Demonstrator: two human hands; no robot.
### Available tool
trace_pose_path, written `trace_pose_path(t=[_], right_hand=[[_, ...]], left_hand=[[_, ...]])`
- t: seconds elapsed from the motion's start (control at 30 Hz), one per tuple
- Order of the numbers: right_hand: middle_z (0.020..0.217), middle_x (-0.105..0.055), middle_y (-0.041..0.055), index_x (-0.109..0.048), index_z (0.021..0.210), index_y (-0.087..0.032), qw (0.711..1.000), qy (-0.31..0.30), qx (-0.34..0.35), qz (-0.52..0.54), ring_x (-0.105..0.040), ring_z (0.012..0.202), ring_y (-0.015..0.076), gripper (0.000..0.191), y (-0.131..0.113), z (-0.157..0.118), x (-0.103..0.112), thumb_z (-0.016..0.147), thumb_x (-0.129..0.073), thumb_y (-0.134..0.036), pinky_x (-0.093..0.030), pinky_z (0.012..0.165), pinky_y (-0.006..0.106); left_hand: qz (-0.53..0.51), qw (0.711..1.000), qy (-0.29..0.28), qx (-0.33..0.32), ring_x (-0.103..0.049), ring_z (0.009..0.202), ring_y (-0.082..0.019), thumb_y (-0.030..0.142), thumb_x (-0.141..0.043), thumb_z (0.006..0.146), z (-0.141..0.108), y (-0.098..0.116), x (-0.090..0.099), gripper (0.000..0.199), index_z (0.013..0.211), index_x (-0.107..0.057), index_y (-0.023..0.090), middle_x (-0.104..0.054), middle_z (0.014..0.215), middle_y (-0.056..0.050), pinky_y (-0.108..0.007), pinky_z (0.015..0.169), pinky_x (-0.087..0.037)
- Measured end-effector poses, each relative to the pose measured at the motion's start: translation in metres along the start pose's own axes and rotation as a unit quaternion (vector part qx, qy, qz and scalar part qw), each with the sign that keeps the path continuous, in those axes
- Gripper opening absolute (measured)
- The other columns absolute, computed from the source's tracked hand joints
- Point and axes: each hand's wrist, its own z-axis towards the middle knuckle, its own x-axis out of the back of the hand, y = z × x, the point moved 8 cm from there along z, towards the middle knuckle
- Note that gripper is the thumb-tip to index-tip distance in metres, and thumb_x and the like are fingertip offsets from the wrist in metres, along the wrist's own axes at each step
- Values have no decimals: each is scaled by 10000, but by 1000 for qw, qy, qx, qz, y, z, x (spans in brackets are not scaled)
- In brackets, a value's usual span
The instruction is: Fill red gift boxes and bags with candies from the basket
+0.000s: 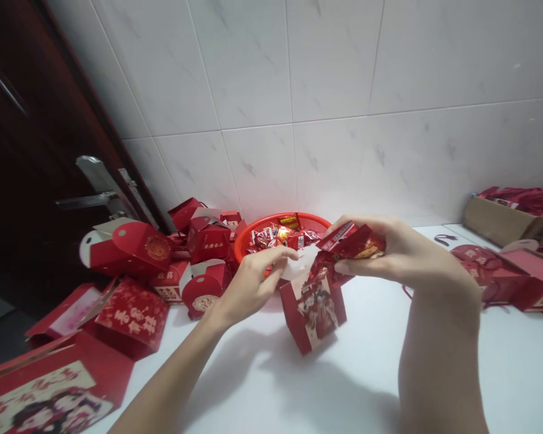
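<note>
A small red gift box [314, 316] with a printed picture on its front stands tilted over the white table, its top open. My left hand [252, 278] pinches the box's white inner flap at the upper left. Over the opening, my right hand [389, 253] grips several shiny red candy packets [350, 244], their lower ends reaching the mouth of the box. How deep they sit inside is hidden. Just behind both hands is a red plastic basket [241, 244] of wrapped candies [271, 235].
Several red gift boxes [131, 313] crowd the table's left side, beside a dark door with a metal handle [95, 187]. On the right lie more red boxes [498, 271] and a cardboard carton [498, 220] of dark red items. A tiled wall [335, 169] closes off the back.
</note>
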Motion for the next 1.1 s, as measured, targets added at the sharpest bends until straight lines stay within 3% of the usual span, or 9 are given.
trace_pose_path(t=[0.13,0.27,0.43,0.67,0.87,1.1], right_hand=[[863,-737,57,-690,962,-159,1000,1,1,-5,-701,831,203,289,4,2,2,780,-761,-371,-580,742,310],[841,-718,39,-688,955,-167,1000,18,5,-25,-684,808,185,246,7,3,7,786,-745,-337,-568,712,286],[836,-710,42,-692,950,-164,998,13,-1,-65,-669,807,191,220,8,4,10,791,-718,-313,-551,683,282],[852,-699,23,-675,925,-172,984,-73,10,-160,-607,738,157,142,17,7,-5,803,-681,-245,-478,625,256],[726,-621,-18,-610,802,-184,963,-51,-24,-264,-495,626,123,80,28,19,-11,760,-621,-117,-345,546,254],[730,-610,-21,-592,787,-195,961,-81,-6,-265,-482,633,123,55,24,20,-18,789,-625,-151,-328,558,261]], left_hand=[[114,989,-3,-97,-618,817,-159,92,-414,901,5,6,-7,299,970,-690,185,-675,914,-55,-285,757,-498],[98,987,-6,-125,-615,785,-163,139,-500,893,0,6,-31,186,884,-679,185,-663,846,-50,-280,720,-502],[57,994,8,-93,-582,730,-164,280,-692,822,-4,16,-42,101,796,-649,192,-618,736,-9,-291,711,-503],[25,999,-38,-23,-629,952,-233,325,-843,641,-4,10,-40,381,949,-646,218,-681,1008,-39,-350,841,-517],[17,999,-50,-14,-633,952,-222,308,-843,646,-3,8,-40,432,1014,-638,212,-682,1011,-26,-340,845,-507],[4,998,-62,18,-625,861,-194,326,-823,672,-1,3,-40,359,951,-633,203,-661,970,-13,-303,740,-497]])
